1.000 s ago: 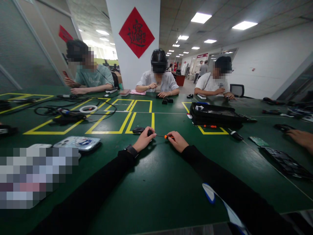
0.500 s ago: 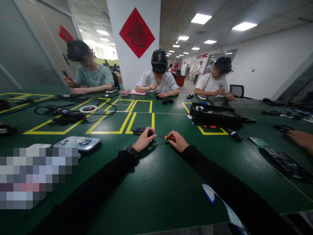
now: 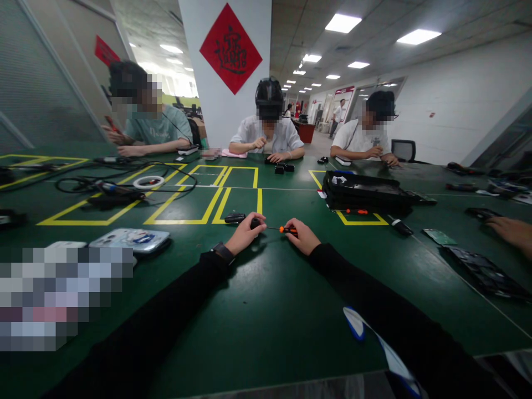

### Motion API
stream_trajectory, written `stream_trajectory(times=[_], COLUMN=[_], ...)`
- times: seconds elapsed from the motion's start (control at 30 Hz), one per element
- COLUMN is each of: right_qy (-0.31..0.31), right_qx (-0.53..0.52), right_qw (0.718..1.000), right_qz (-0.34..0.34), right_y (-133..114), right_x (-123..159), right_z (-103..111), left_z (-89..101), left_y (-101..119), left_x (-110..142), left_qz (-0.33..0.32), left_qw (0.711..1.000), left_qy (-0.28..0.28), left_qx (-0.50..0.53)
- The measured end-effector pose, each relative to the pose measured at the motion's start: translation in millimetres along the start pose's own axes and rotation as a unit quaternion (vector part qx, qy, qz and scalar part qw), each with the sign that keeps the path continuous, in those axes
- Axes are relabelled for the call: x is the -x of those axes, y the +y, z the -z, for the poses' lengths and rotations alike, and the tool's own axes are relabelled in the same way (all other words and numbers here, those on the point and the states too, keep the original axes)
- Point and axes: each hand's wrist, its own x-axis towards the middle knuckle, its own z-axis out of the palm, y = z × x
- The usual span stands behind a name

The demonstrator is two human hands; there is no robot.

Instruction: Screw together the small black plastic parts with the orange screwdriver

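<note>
My right hand (image 3: pixel 305 238) is closed round the orange and black handle of a screwdriver (image 3: pixel 283 229). The screwdriver's thin shaft points left, its tip meeting a small black part (image 3: pixel 255 223) pinched in the fingers of my left hand (image 3: pixel 241 235). Both hands are low over the green table (image 3: pixel 266 310). What kind of part the left hand holds is too small and too covered to tell. Just beyond that hand, a dark rounded object (image 3: pixel 235 218) lies on the table.
Phones (image 3: pixel 133 239) lie on the left. Cables (image 3: pixel 166 188) and a white ring (image 3: pixel 148 182) are behind them. A black tray (image 3: pixel 366 191) stands at the right, with an orange-handled tool (image 3: pixel 362 211) by it. Another person's hand (image 3: pixel 511 230) is far right; three people sit opposite.
The view has shifted slightly. Both hands keep their hold on the black part and the screwdriver, with hardly any movement.
</note>
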Motion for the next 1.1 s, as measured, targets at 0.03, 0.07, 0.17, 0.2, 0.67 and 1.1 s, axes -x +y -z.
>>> stream_trajectory(times=[0.03,0.07,0.17,0.2,0.67,1.1], right_qy=[-0.004,-0.007,-0.005,-0.003,0.001,0.005], right_qx=[-0.003,-0.006,-0.012,-0.010,-0.007,0.000], right_qw=[1.000,1.000,1.000,1.000,1.000,0.999], right_qz=[-0.004,-0.008,-0.007,-0.002,0.004,0.036], right_y=[-0.6,-1.4,-3.5,-3.9,-2.6,-1.7], right_x=[0.4,0.8,0.7,0.3,0.9,-2.7], right_z=[0.1,0.3,1.0,1.1,2.8,1.4], left_z=[-0.1,-0.2,-0.4,-0.2,1.2,-0.2], left_y=[0.5,0.9,0.9,0.6,1.0,5.0], left_x=[0.3,0.5,0.6,0.4,-0.6,0.6], left_qz=[-0.002,-0.006,-0.020,-0.023,-0.025,-0.027], left_qw=[1.000,1.000,1.000,1.000,1.000,0.999], left_qy=[0.001,0.004,0.009,0.010,-0.008,-0.006], left_qx=[-0.002,-0.004,0.000,0.001,0.001,-0.019])
